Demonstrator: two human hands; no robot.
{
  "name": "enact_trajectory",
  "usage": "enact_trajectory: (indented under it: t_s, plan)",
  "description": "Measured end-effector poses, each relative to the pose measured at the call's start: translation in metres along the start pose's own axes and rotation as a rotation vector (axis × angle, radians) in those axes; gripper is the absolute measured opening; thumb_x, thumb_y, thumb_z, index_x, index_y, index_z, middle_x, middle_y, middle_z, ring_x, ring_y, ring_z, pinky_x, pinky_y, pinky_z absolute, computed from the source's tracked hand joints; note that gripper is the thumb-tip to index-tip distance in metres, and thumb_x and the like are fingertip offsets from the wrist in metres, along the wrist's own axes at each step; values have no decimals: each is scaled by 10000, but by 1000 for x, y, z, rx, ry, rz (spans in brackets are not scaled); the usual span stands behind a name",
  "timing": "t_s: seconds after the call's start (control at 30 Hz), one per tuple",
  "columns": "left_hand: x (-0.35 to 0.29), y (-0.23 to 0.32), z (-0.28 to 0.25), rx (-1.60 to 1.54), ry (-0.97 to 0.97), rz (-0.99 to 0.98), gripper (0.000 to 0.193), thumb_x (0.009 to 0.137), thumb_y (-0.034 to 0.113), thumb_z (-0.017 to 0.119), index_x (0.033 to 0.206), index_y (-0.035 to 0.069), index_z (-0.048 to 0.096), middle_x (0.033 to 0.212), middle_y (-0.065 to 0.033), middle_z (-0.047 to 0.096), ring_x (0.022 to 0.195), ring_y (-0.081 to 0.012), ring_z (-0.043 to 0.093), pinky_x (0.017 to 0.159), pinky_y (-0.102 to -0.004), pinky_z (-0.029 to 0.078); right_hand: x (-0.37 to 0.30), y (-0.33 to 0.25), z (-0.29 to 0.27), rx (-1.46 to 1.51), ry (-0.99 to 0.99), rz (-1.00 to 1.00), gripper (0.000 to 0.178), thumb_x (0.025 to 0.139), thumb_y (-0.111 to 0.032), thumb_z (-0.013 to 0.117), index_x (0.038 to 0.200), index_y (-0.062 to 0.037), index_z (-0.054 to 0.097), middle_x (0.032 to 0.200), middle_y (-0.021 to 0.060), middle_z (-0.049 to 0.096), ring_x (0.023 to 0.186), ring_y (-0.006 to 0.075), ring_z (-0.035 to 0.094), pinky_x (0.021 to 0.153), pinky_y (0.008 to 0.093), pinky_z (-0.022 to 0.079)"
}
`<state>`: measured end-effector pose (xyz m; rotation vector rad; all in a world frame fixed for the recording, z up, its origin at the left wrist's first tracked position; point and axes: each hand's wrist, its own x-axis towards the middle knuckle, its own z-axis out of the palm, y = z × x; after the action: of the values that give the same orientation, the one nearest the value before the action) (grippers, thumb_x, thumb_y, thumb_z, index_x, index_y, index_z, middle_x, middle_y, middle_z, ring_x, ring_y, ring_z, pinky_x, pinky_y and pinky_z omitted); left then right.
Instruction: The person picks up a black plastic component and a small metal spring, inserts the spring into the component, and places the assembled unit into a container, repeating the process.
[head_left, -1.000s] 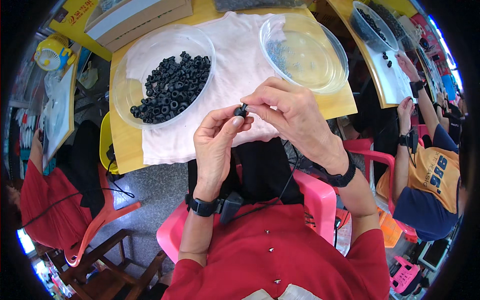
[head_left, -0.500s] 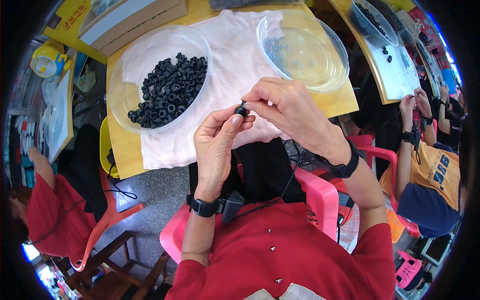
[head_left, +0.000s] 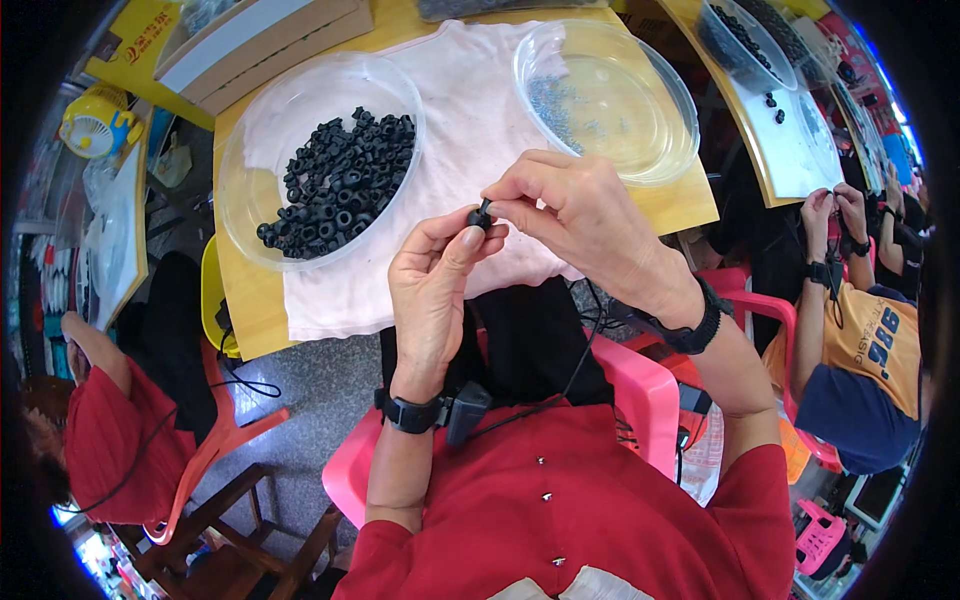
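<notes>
Black knob-like part [head_left: 478, 218] sits pinched between two bare hands, just beyond the near edge of a pink cloth's [head_left: 470, 100] bright folds as seen from above. The left hand [head_left: 430, 280] grips its rounded body between thumb and forefinger, the remaining fingers [head_left: 495, 231] curled behind it. The right hand [head_left: 575, 210], coming in from the other side, pinches the narrow upper end between thumb and forefinger; the part's finer detail is too small to tell.

A dark wristwatch [head_left: 412, 414] circles the left wrist, and a black woven band [head_left: 697, 325] the right. Beyond the hands, the cloth lies rumpled across a wooden tabletop [head_left: 240, 310]. To the left stands a wide, clear plastic bowl [head_left: 258, 190] with a heap of hollow black pieces [head_left: 350, 180] inside; to the right, a second clear bowl [head_left: 645, 120] contains tiny bluish pieces [head_left: 553, 105] gathered toward its left side. An open cardboard box [head_left: 270, 60] rests at the far left corner.

The person, in a red shirt [head_left: 500, 490], sits on a pink plastic chair [head_left: 650, 400]. At right, a co-worker in an orange-and-navy top [head_left: 875, 345] raises both hands near another table; at left sits a co-worker in red [head_left: 125, 445].
</notes>
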<state>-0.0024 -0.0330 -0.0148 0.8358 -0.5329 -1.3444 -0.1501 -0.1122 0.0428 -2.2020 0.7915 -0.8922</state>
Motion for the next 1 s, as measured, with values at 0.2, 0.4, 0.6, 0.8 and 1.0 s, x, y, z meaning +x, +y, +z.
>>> enact_trajectory:
  t_s: [0.2,0.4,0.6,0.8,1.0]
  plan:
    - [-1,-2,-1,-2,4,-1,182,891,11,595,1056,-66,588,1017,-167,651,913,-230,666,842,-304,546,1,3,0,-107,-31,-98,142,813,-100,607,767,31,576,716,155,570,668,340,592,587,392,472]
    - [-2,0,-4,10,-17,-33,172,879,6,612,1039,-56,606,998,-159,658,896,-219,667,818,-289,547,3,0,-1,-78,-99,-65,152,805,-84,594,733,40,542,699,181,548,666,366,576,587,405,462]
    - [-3,-2,-1,-29,17,-20,162,878,16,618,1029,-43,612,993,-152,660,892,-206,664,827,-287,538,-7,-2,12,-137,-31,-65,97,770,-50,588,750,29,535,736,167,546,707,351,568,615,402,466]
    - [-4,6,6,-131,32,-48,142,880,14,611,1017,-19,624,1013,-135,657,922,-187,648,850,-302,522,-13,-9,23,-168,66,-52,94,729,-44,599,786,9,547,796,138,526,801,302,550,700,382,464]
    - [1,-4,-5,-155,55,-27,130,876,14,618,1002,-13,632,989,-107,658,902,-160,644,837,-277,518,-15,-5,30,-398,77,-254,103,697,-58,607,756,-10,538,791,108,494,796,270,523,709,347,460]
